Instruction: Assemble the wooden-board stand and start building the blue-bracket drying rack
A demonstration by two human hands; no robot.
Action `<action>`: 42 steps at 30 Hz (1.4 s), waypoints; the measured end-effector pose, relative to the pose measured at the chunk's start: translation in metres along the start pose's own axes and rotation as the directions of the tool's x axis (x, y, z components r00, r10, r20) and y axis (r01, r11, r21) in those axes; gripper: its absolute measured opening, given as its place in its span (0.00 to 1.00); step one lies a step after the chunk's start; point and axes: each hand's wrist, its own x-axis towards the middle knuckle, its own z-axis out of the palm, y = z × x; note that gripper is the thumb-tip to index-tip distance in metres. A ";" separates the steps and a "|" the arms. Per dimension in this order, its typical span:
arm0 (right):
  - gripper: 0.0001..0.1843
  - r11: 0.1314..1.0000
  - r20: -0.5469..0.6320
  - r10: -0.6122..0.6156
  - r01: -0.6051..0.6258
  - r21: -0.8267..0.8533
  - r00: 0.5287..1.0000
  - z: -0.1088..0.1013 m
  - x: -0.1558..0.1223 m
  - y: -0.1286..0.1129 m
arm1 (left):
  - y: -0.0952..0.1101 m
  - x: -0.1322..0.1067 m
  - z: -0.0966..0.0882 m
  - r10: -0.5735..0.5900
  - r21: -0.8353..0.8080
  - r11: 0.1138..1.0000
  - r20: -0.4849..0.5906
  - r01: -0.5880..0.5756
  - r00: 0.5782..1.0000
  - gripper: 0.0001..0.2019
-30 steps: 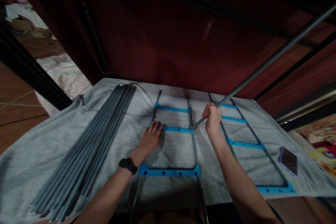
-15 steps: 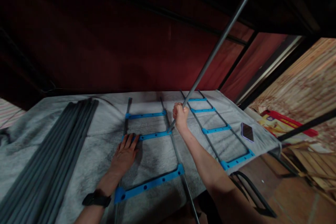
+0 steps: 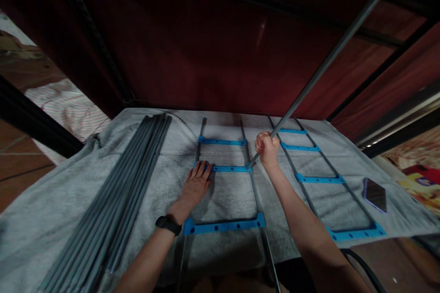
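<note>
Dark red panel behind, grey cloth spread below and in front of the fingers. Left hand lies palm down, fingers slightly spread and unclenched, tips over the left end of a blue middle crosspiece; gripping nothing, as far as shows. Right hand is closed in a fist round a long grey rod, which slants up and right above the fingers; its lower end meets the right corner of that same crosspiece, below and left of the fist. Whether the end is seated in the corner or only resting against it, cannot tell. Laid flat around the left fingers: a ladder-like frame with three crosspieces, the far crosspiece just beyond the fingertips, the near crosspiece closer to the body, all bridging two lying rods. Right of the right fist, a second frame shows four crosspieces, each spanning both its rods; reads as further along than the one under the hands, by count. Well left of the left fingers, a bundle of loose rods, no crosspieces visible on any. Judged so: two flat frames joined, upright rod in hand at one corner, bundle unused. Phone lies right of the second frame, well apart from both hands.
</note>
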 end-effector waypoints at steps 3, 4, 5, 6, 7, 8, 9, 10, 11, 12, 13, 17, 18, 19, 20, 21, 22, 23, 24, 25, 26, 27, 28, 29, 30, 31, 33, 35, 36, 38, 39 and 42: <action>0.22 0.999 0.036 -0.007 0.006 0.036 0.999 -0.003 -0.001 -0.001 | 0.000 0.000 0.002 -0.002 -0.015 1.000 0.007 0.003 1.000 0.29; 0.22 0.999 0.044 -0.007 0.005 0.044 0.999 -0.004 -0.001 -0.001 | 0.000 0.000 0.003 -0.005 -0.017 1.000 0.008 0.006 1.000 0.29; 0.21 0.999 0.049 -0.006 0.004 0.050 0.999 -0.005 -0.002 -0.001 | 0.000 0.000 0.003 -0.009 -0.019 1.000 0.009 0.009 1.000 0.29; 0.21 0.998 0.054 -0.006 0.003 0.055 0.999 -0.005 -0.002 -0.001 | 0.000 0.000 0.003 -0.012 -0.020 1.000 0.011 0.013 1.000 0.29; 0.21 0.998 0.060 -0.004 0.000 0.061 0.998 -0.005 -0.003 -0.002 | 0.000 0.000 0.003 -0.014 -0.021 1.000 0.013 0.014 1.000 0.29; 0.21 0.998 0.065 -0.002 -0.003 0.066 0.998 -0.005 -0.004 -0.002 | 0.000 0.001 0.003 -0.014 -0.023 1.000 0.013 0.015 1.000 0.29; 0.21 0.998 0.066 0.002 -0.006 0.069 0.998 -0.004 -0.004 -0.002 | 0.000 0.001 0.003 -0.013 -0.025 1.000 0.011 0.013 1.000 0.30; 0.21 0.998 0.060 0.005 -0.009 0.069 0.998 -0.003 -0.004 -0.003 | -0.001 0.001 0.003 -0.008 -0.028 1.000 0.007 0.008 1.000 0.30; 0.21 0.998 0.047 0.009 -0.012 0.064 0.999 -0.002 -0.005 -0.004 | -0.002 0.001 0.003 0.001 -0.030 1.000 0.002 -0.001 1.000 0.30; 0.21 0.999 0.028 0.013 -0.015 0.052 1.000 -0.001 -0.005 -0.005 | -0.002 0.001 0.003 0.010 -0.029 1.000 -0.005 -0.010 1.000 0.30; 0.22 0.999 0.002 0.016 -0.016 0.033 1.000 0.000 -0.005 -0.006 | -0.003 0.001 0.003 0.017 -0.027 0.999 -0.012 -0.017 1.000 0.30; 0.19 0.992 -0.133 -0.017 0.000 -0.124 0.991 0.002 -0.009 -0.003 | -0.004 0.002 0.003 0.021 -0.013 1.000 -0.025 -0.021 0.999 0.30; 0.19 0.987 -0.164 -0.026 -0.001 -0.162 0.986 0.002 -0.011 0.000 | -0.004 0.002 0.003 0.021 -0.014 1.000 -0.025 -0.021 0.999 0.29; 0.18 0.982 -0.191 -0.028 -0.008 -0.186 0.981 0.003 -0.012 0.003 | -0.004 0.002 0.003 0.020 -0.016 1.000 -0.025 -0.021 0.999 0.29; 0.18 0.981 -0.214 -0.025 -0.018 -0.193 0.976 0.003 -0.013 0.006 | -0.004 0.002 0.003 0.020 -0.018 1.000 -0.024 -0.021 1.000 0.30; 0.18 0.983 -0.235 -0.018 -0.026 -0.182 0.972 0.004 -0.014 0.009 | -0.004 0.001 0.003 0.021 -0.018 1.000 -0.023 -0.021 1.000 0.30; 0.18 0.986 -0.256 -0.014 -0.029 -0.163 0.967 0.005 -0.013 0.013 | -0.004 0.001 0.004 0.020 -0.018 1.000 -0.023 -0.021 1.000 0.30; 0.17 0.989 -0.271 -0.012 -0.028 -0.145 0.963 0.007 -0.012 0.016 | -0.004 0.000 0.004 0.020 -0.019 1.000 -0.023 -0.020 1.000 0.30; 0.17 0.991 -0.282 -0.014 -0.024 -0.130 0.959 0.008 -0.011 0.018 | -0.004 0.000 0.004 0.018 -0.020 1.000 -0.023 -0.019 1.000 0.30; 0.16 0.993 -0.286 -0.017 -0.018 -0.120 0.958 0.009 -0.010 0.020 | -0.003 -0.001 0.005 0.016 -0.021 1.000 -0.023 -0.016 1.000 0.30; 0.15 0.993 -0.284 -0.020 -0.014 -0.115 0.959 0.009 -0.008 0.021 | -0.003 -0.001 0.005 0.013 -0.022 1.000 -0.022 -0.014 1.000 0.30; 0.15 0.993 -0.279 -0.022 -0.011 -0.114 0.960 0.010 -0.007 0.022 | -0.003 -0.001 0.005 0.010 -0.022 1.000 -0.019 -0.010 1.000 0.30; 0.15 0.993 -0.273 -0.024 -0.008 -0.115 0.962 0.010 -0.006 0.023 | -0.002 -0.001 0.005 0.006 -0.021 1.000 -0.012 -0.007 1.000 0.30; 0.15 0.993 -0.268 -0.026 -0.005 -0.117 0.963 0.009 -0.005 0.024 | -0.002 -0.001 0.005 0.003 -0.021 1.000 -0.006 -0.004 1.000 0.30; 0.15 0.993 -0.263 -0.027 -0.005 -0.118 0.964 0.009 -0.005 0.024 | -0.002 -0.001 0.005 0.001 -0.023 1.000 -0.004 -0.001 1.000 0.30; 0.15 0.993 -0.259 -0.026 -0.005 -0.119 0.966 0.008 -0.005 0.025 | -0.001 -0.001 0.005 -0.001 -0.027 1.000 -0.005 0.001 1.000 0.30; 0.15 0.993 -0.252 -0.023 -0.008 -0.118 0.967 0.007 -0.005 0.026 | 0.000 -0.002 0.004 -0.003 -0.039 0.999 -0.014 0.002 1.000 0.30; 0.16 0.993 -0.245 -0.016 -0.012 -0.115 0.969 0.006 -0.005 0.028 | 0.002 -0.003 0.003 -0.007 -0.051 0.999 -0.006 0.007 1.000 0.30; 0.15 0.993 -0.243 -0.015 -0.013 -0.114 0.970 0.006 -0.005 0.028 | 0.003 -0.003 0.002 -0.014 -0.057 0.998 0.008 0.014 1.000 0.30; 0.15 0.993 -0.240 -0.016 -0.012 -0.114 0.971 0.005 -0.004 0.029 | 0.006 -0.004 -0.003 -0.024 -0.065 0.998 0.046 0.027 0.999 0.30; 0.15 0.993 -0.241 -0.017 -0.012 -0.118 0.970 0.004 -0.004 0.029 | 0.006 -0.004 -0.007 -0.020 -0.069 0.997 0.068 0.024 0.997 0.30; 0.15 0.991 -0.247 -0.028 -0.005 -0.130 0.969 0.003 -0.004 0.030 | 0.000 -0.005 -0.029 -0.013 -0.070 0.997 0.104 0.021 0.995 0.30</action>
